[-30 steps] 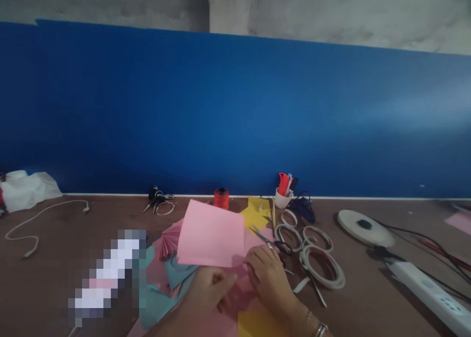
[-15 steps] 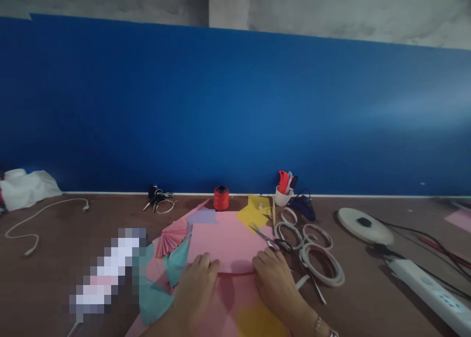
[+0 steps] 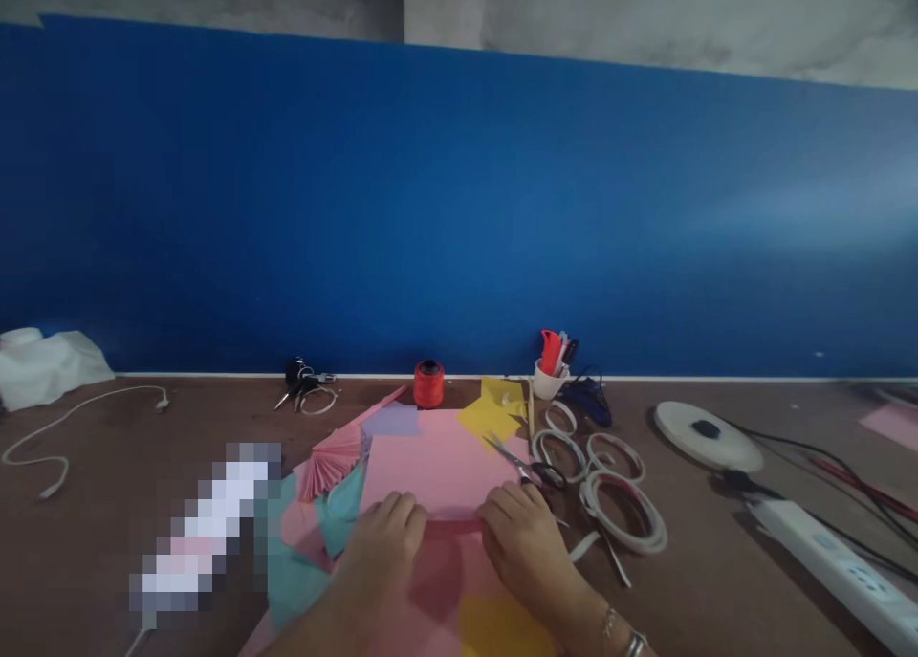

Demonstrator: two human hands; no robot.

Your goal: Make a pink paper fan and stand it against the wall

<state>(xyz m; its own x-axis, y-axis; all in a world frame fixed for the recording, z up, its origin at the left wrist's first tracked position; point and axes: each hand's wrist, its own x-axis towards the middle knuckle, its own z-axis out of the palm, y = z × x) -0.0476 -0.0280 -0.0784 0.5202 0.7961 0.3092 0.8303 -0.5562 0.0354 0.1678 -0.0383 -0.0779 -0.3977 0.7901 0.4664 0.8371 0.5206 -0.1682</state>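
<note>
Paper (image 3: 437,461), pink, lies flat, and its near fold (image 3: 453,525) runs left to right. On the fold's left end the left hand (image 3: 383,547) presses flat, gripping nothing. On the right end the right hand (image 3: 527,542) presses flat too. Scissors (image 3: 527,468) lie just right of the paper.

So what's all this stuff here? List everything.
pink sheet: one, pink, centre, near edge folded
pleated fan: one, pink, left of sheet
paper pieces: several, teal, yellow, purple, around sheet
scissors: one, dark handles, right of sheet
tape rolls: four, white, right of scissors
thread spool: one, orange, far side
cup: one, white, holds pens, far side
keys: one bunch, dark, far side
cable: one, white, far left
power strip: one, white, far right
table: one, brown
left hand: one, fingers on sheet's fold
right hand: one, fingers on fold
</note>
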